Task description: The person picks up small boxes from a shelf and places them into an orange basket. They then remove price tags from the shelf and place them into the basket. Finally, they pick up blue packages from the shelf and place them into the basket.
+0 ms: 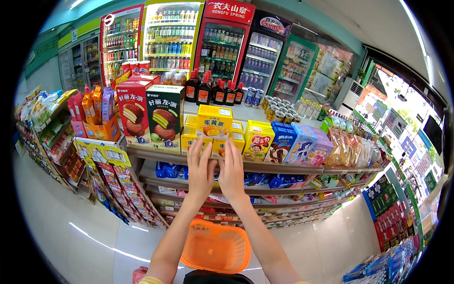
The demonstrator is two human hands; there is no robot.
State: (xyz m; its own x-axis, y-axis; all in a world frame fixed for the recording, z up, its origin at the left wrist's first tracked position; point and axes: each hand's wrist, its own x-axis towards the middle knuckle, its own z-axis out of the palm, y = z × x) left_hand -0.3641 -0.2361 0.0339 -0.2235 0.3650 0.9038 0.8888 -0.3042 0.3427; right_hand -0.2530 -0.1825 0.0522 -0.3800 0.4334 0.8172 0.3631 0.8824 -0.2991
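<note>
Both my arms reach forward over the shelf's front edge. My left hand (pixel 200 169) and my right hand (pixel 231 171) are side by side, palms partly turned toward each other, fingers stretched out. Their fingertips overlap the front of a small stack of yellow cartons; whether they touch it I cannot tell. One yellow carton (pixel 214 121) rests on top of several lower yellow cartons (pixel 237 138). Left of the stack stand a tall dark green carton (pixel 164 118) and a red carton (pixel 135 111). To its right is a yellow snack box (pixel 257 139), then a blue box (pixel 281 142).
An orange shopping basket (pixel 193 255) sits below my arms. Dark red-capped bottles (pixel 204 90) and cans (pixel 280 113) stand behind the cartons. Bagged goods (pixel 347 146) line the shelf's right part. A rack of hanging packets (pixel 116 184) is at left; drink fridges (pixel 221 47) stand behind.
</note>
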